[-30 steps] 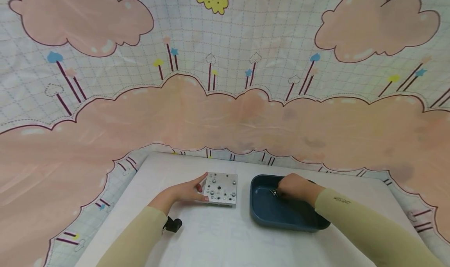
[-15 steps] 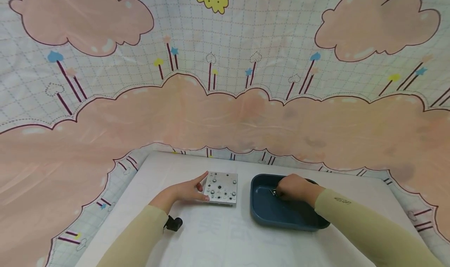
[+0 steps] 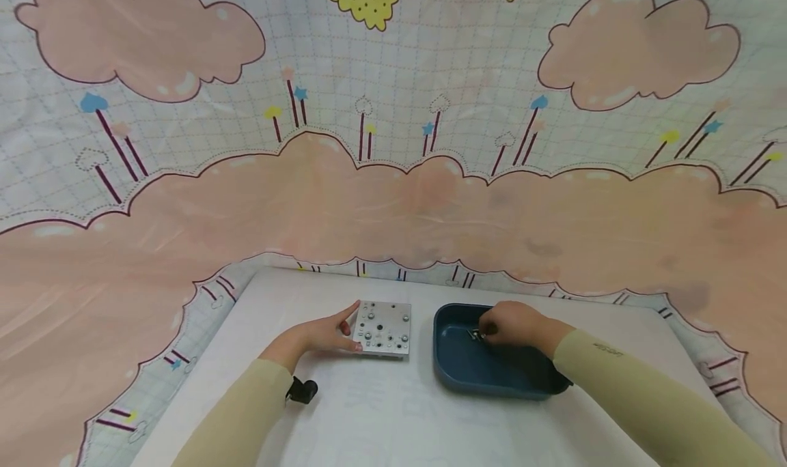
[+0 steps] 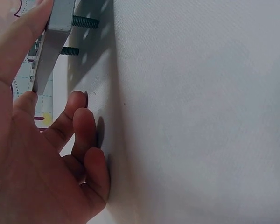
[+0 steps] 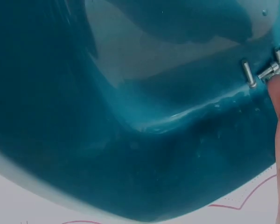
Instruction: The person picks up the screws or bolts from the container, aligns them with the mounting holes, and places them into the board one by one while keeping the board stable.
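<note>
My left hand (image 3: 320, 334) holds a square silver metal plate (image 3: 386, 327) by its left side, thumb at the near corner and index finger at the far one. Holes and screw heads dot the plate's top. Threaded screw ends (image 4: 86, 22) stick out beneath it in the left wrist view, where the other fingers curl loosely near the table. Inside a dark blue tray (image 3: 492, 385), my right hand (image 3: 519, 325) reaches with bent fingers to a small pile of metal screws (image 5: 270, 70). A fingertip (image 5: 279, 86) overlaps the pile; I cannot tell whether a screw is pinched.
One loose screw (image 5: 248, 73) lies beside the pile in the tray. A black device (image 3: 302, 390) sits at the left wrist. The white table (image 3: 369, 419) ends at a patterned curtain (image 3: 393, 211) behind.
The head view has shifted slightly. My right hand has turned and lifted a little over the screws, showing a gap between thumb and fingers. The left hand keeps its hold on the plate.
</note>
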`<move>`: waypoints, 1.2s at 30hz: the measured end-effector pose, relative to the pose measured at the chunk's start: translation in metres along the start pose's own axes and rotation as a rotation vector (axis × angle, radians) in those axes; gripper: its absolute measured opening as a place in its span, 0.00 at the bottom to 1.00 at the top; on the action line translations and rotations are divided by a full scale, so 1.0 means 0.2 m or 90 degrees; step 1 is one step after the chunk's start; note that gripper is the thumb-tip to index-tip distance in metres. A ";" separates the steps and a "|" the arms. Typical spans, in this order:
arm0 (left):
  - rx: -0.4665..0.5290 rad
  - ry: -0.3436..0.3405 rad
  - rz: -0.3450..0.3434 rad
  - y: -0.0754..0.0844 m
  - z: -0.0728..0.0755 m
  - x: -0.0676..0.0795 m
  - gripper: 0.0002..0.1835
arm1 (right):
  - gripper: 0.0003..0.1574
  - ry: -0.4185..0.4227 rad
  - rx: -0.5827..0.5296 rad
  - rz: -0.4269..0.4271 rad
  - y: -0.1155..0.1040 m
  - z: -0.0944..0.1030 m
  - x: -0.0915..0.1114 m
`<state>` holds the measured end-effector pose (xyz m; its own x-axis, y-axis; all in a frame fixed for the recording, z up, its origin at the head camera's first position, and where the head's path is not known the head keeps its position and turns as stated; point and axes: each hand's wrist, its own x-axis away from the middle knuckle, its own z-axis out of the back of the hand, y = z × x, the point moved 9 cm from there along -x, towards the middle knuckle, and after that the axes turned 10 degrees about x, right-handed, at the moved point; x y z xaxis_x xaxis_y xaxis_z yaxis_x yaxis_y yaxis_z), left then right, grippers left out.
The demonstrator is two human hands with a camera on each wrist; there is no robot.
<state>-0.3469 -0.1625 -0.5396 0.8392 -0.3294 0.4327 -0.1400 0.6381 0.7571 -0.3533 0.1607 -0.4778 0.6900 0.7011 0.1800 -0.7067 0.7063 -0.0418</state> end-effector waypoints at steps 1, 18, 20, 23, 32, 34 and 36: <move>-0.002 0.001 0.003 0.00 0.00 0.00 0.60 | 0.04 0.005 -0.009 -0.002 0.00 0.00 0.00; -0.006 -0.009 -0.006 -0.02 0.01 0.00 0.61 | 0.08 0.065 -0.167 -0.090 0.02 0.05 0.04; -0.008 -0.009 -0.009 -0.02 0.01 0.00 0.61 | 0.09 0.071 -0.203 -0.099 0.02 0.06 0.04; -0.013 -0.010 -0.012 -0.01 0.00 0.00 0.61 | 0.11 0.078 -0.269 -0.112 0.02 0.08 0.04; -0.016 -0.011 -0.011 0.02 0.00 0.01 0.60 | 0.16 0.106 -0.417 -0.161 -0.04 0.12 -0.03; -0.012 -0.011 -0.013 0.02 0.00 0.01 0.60 | 0.15 0.106 -0.434 -0.176 -0.07 0.13 -0.06; -0.009 -0.011 -0.015 0.02 0.00 0.01 0.60 | 0.15 0.103 -0.448 -0.185 -0.09 0.15 -0.08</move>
<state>-0.3466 -0.1602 -0.5354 0.8328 -0.3568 0.4233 -0.1125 0.6395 0.7605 -0.3561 0.1333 -0.4506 0.8847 0.4461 0.1350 -0.2667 0.7221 -0.6383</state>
